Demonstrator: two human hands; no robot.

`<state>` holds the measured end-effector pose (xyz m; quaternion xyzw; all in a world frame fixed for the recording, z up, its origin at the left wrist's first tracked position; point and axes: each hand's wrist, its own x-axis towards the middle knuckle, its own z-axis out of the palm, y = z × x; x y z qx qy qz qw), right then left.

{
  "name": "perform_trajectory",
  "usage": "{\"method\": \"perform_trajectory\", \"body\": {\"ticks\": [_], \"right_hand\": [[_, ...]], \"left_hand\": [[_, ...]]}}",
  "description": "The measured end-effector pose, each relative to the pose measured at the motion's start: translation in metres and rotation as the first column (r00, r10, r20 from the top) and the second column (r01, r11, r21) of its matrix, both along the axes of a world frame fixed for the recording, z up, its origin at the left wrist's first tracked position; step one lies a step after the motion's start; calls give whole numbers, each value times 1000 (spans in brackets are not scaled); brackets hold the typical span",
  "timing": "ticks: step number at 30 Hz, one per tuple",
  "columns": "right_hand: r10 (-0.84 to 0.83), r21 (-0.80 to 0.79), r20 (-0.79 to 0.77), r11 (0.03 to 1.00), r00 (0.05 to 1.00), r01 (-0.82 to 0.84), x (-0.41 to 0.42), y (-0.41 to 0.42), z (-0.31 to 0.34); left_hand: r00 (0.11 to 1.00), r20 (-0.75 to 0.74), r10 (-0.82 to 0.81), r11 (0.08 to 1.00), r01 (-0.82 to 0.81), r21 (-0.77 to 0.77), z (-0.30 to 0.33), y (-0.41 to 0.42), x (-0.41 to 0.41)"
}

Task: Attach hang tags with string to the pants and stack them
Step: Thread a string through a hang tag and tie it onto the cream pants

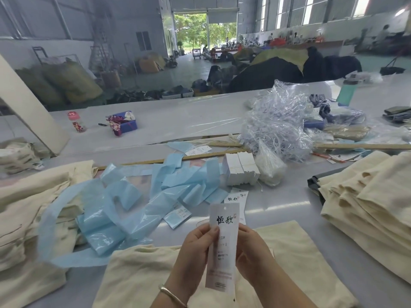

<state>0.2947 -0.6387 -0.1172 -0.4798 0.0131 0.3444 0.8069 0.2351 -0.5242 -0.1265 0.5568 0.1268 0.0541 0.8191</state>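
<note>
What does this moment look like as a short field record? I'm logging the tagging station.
held item: hang tag, upright, printed side to camera
left hand: pinching the tag's left edge
right hand: gripping its right edge
under the hands: cream pants flat on the table
tag supply: white tag stack behind
right side: cream pants pile
clutter: blue plastic strips

Grey table (289, 201): cream pants (138, 276), blue strips (133, 196), tag stack (241, 168).

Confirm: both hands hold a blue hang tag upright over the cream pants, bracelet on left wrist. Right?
Not quite. The head view shows the hang tag is white with black print, not blue. The rest stands: left hand and right hand hold it upright over the cream pants, bracelet on the left wrist.
</note>
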Motion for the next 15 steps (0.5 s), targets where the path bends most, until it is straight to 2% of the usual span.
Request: {"method": "perform_trajectory", "body": {"ticks": [4, 6, 8, 12, 15], "right_hand": [[-159, 92, -81, 982, 984, 166, 13, -10, 4], [-175, 13, 54, 985, 983, 175, 19, -18, 7], [-121, -124, 280, 979, 952, 161, 19, -25, 11], [44, -322, 633, 923, 773, 211, 11, -21, 21], [206, -481, 730, 832, 652, 277, 9, -17, 21]], "left_hand": [[982, -21, 186, 953, -175, 245, 2, 5, -5], [966, 22, 258, 898, -248, 363, 3, 9, -8], [963, 47, 264, 861, -257, 440, 4, 10, -10], [973, 101, 209, 809, -229, 541, 6, 5, -10], [978, 133, 163, 753, -210, 624, 6, 2, -9]]}}
